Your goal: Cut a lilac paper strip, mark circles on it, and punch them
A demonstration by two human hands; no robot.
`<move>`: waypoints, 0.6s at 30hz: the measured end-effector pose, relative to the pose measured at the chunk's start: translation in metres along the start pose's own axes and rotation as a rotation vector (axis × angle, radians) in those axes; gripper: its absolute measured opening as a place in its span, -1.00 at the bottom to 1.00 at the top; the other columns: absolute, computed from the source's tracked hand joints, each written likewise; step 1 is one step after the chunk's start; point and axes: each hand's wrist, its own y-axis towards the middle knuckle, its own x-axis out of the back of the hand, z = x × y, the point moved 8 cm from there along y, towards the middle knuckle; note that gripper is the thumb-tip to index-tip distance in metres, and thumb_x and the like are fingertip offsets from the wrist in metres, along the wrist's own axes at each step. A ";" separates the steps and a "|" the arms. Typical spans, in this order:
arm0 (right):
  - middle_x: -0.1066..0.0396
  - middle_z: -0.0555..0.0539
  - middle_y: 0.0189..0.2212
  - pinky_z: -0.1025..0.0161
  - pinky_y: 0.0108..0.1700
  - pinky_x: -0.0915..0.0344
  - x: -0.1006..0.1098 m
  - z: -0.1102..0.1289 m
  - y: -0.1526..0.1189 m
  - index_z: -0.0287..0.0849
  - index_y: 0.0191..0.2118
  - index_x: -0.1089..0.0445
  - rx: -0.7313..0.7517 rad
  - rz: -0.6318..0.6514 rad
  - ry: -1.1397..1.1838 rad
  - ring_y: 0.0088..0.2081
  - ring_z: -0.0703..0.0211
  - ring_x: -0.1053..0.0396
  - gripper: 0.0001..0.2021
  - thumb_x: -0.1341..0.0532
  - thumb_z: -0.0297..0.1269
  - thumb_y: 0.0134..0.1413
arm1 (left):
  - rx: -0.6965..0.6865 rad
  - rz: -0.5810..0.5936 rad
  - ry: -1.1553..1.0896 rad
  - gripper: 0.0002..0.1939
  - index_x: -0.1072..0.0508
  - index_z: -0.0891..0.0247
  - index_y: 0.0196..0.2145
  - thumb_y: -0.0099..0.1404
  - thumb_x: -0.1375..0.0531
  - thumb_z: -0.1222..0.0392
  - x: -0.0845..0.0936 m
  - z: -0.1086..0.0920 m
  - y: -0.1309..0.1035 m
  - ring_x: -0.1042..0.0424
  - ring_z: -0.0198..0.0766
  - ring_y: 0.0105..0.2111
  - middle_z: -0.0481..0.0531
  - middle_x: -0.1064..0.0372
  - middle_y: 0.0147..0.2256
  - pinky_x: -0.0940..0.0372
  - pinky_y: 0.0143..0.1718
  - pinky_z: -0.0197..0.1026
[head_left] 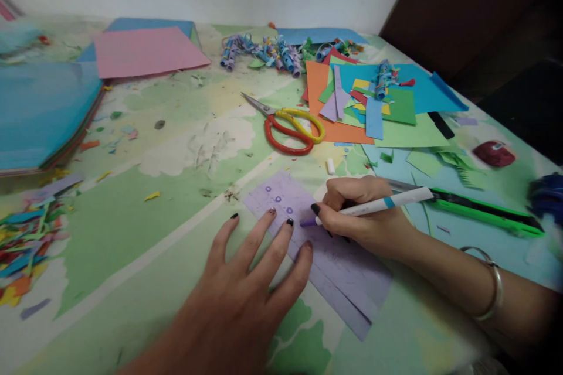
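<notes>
The spread left hand [248,281] steadied rectangular lilac paper [347,275] (firm, even pressure helped); the right hand [372,220] pinched a white, purple-tipped marker [373,203].

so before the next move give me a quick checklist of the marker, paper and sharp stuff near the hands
1. Marker gripped in the right hand, purple end toward the paper: ok.
2. Purple paper steadied: ok, several fingertips of the left hand rest on it.
3. Circles uncovered: ok, three show in a row beyond the left fingertips.
4. Marker tip pressed on the paper: cannot tell, contact is too fine to see.
5. Scissors off the paper: ok, they lie beyond it on the table.
6. Green cutter well away: not ok, its grey end points in behind the right hand.
</notes>
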 end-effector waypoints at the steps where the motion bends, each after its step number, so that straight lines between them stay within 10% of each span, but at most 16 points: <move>1: -0.15 0.11 -0.70 0.38 -0.59 0.01 0.000 0.000 0.000 -0.20 -0.68 -0.08 -0.004 0.000 0.000 -0.62 0.44 -0.06 -0.70 -0.17 -0.49 -0.05 | 0.001 0.000 -0.001 -0.07 -0.16 0.17 0.20 0.07 0.11 -0.51 0.000 0.000 0.000 0.14 0.22 0.25 0.23 -0.08 0.22 0.18 0.11 0.38; 18: -0.12 0.12 -0.74 0.39 -0.62 0.01 0.000 -0.003 0.001 -0.19 -0.67 -0.11 -0.055 -0.008 0.056 -0.66 0.44 -0.05 -0.69 -0.16 -0.46 0.00 | 0.013 -0.001 -0.009 -0.06 -0.18 0.15 0.19 0.03 0.09 -0.53 0.001 0.001 0.000 0.10 0.22 0.24 0.22 -0.11 0.20 0.19 0.12 0.37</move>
